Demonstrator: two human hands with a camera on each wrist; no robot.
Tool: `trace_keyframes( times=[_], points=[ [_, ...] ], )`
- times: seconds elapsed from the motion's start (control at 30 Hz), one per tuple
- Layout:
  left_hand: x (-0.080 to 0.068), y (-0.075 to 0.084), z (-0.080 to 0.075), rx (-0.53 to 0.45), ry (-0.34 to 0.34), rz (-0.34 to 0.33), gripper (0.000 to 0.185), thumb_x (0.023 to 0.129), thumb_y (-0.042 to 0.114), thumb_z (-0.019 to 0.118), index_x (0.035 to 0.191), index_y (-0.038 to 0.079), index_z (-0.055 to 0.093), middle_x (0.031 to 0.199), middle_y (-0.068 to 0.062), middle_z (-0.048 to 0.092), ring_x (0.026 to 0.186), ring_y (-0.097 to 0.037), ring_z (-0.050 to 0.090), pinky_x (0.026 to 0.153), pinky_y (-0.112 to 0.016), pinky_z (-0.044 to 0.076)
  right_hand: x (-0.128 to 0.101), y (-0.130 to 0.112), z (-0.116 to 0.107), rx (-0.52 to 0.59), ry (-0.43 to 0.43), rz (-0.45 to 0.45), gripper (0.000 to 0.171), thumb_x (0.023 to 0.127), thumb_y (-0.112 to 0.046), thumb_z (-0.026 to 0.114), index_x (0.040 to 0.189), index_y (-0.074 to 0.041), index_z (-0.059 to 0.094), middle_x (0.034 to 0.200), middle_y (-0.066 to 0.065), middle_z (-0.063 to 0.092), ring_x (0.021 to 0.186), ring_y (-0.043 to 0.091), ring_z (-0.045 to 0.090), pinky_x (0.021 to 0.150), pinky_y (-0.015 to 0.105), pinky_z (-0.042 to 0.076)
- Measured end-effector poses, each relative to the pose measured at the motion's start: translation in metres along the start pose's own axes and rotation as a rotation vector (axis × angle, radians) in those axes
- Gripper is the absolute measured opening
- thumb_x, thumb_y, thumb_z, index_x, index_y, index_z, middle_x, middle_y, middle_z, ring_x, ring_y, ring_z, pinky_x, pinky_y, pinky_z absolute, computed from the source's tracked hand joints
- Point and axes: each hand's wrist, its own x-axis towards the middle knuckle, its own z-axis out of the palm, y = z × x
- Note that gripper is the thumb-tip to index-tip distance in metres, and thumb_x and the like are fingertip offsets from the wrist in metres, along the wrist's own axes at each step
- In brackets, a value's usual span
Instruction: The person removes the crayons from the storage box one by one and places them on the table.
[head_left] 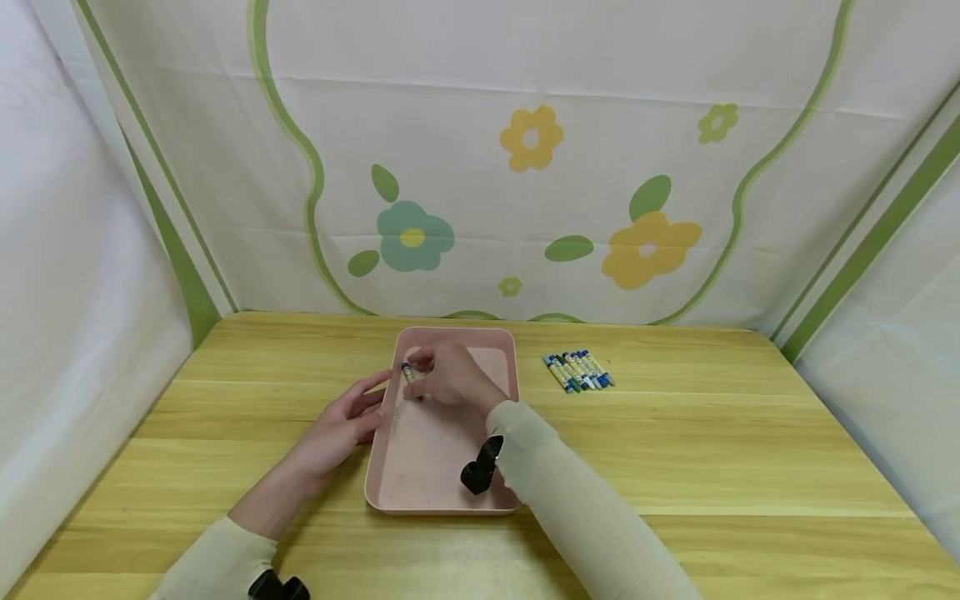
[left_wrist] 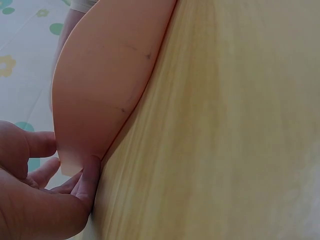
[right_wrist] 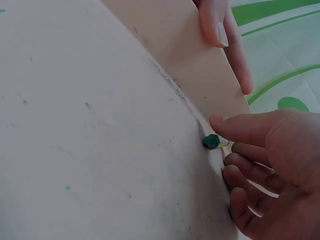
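Crayon (head_left: 408, 372): light, stiff, snappable; lies inside the pink tray (head_left: 450, 492) by its left wall.
Right hand (head_left: 448, 375): grip pinches the crayon's shaft.
Left hand (head_left: 341, 425): fingers straight against the tray's outer left wall.
Hold: mid-shaft, gently.

A pale wooden worktop (head_left: 675, 467) with long grain lines stretches in front of me. Toward its far right lies a small row of crayons (head_left: 578, 370), packed side by side, blue and green among them. Behind the worktop hangs a white cloth backdrop (head_left: 480, 167) printed with yellow and teal flowers, green leaves and curving green stripes. Plain white cloth (head_left: 67, 333) closes off both sides.
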Motion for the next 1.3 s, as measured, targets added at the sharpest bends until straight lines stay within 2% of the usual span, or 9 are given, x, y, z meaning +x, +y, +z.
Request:
trace_keyframes(
  times=[0.13,0.3,0.53,0.77,0.97,1.13,1.3],
  points=[
    [0.000,0.000,0.000,0.002,0.001,-0.001,0.063,0.111,0.014,0.052,0.169,0.018,0.027,0.171,-0.022,0.034,0.151,-0.038,0.045,0.098,-0.023,0.052,0.000,0.000,0.000,0.015,0.004,-0.003,0.015,0.091,-0.016,0.085,0.105,-0.017,0.081,0.085,-0.004,0.064,0.075,0.012,0.054,0.067,0.023,0.043],
    [0.000,0.001,0.000,0.003,0.002,-0.005,0.062,0.112,0.014,0.052,0.169,0.018,0.027,0.172,-0.021,0.033,0.152,-0.038,0.044,0.098,-0.022,0.052,0.000,0.000,0.000,-0.002,0.020,0.015,0.021,0.092,-0.006,0.077,0.110,-0.016,0.083,0.090,-0.004,0.074,0.075,0.013,0.054,0.067,0.024,0.042],
    [-0.001,0.002,0.000,0.002,0.000,-0.010,0.062,0.112,0.015,0.051,0.169,0.019,0.027,0.172,-0.021,0.033,0.153,-0.038,0.044,0.098,-0.022,0.051,0.001,0.000,0.001,-0.025,0.051,0.037,0.018,0.091,-0.015,0.084,0.109,-0.015,0.085,0.103,-0.004,0.081,0.085,0.012,0.063,0.075,0.023,0.049],
    [-0.001,0.002,0.000,0.000,0.005,-0.007,0.062,0.112,0.013,0.051,0.169,0.019,0.027,0.172,-0.021,0.033,0.152,-0.038,0.044,0.099,-0.022,0.051,0.001,0.000,0.001,-0.067,0.085,0.049,0.018,0.091,-0.012,0.083,0.108,-0.015,0.086,0.104,-0.004,0.082,0.090,0.008,0.068,0.081,0.024,0.056],
    [-0.001,0.001,0.000,0.001,0.006,-0.007,0.062,0.112,0.015,0.051,0.169,0.020,0.028,0.172,-0.021,0.034,0.152,-0.037,0.045,0.099,-0.022,0.051,-0.002,0.001,-0.004,-0.021,0.103,0.062,0.017,0.092,-0.010,0.080,0.107,-0.014,0.085,0.105,-0.001,0.082,0.088,0.012,0.068,0.079,0.026,0.056],
    [0.000,0.001,0.001,-0.003,0.003,-0.005,0.062,0.112,0.016,0.052,0.169,0.019,0.027,0.172,-0.022,0.033,0.151,-0.037,0.046,0.098,-0.022,0.052,-0.008,0.001,-0.015,0.020,0.102,0.093,0.019,0.094,-0.014,0.076,0.111,-0.018,0.084,0.109,-0.002,0.079,0.089,0.015,0.067,0.077,0.028,0.054],
    [0.000,-0.001,0.002,-0.006,-0.004,0.009,0.064,0.112,0.014,0.051,0.170,0.016,0.024,0.171,-0.025,0.032,0.151,-0.038,0.045,0.097,-0.022,0.052,-0.014,0.001,-0.026,0.008,0.098,0.102,0.021,0.095,-0.015,0.074,0.112,-0.024,0.084,0.114,-0.005,0.077,0.099,0.015,0.068,0.084,0.030,0.057]
  ],
)
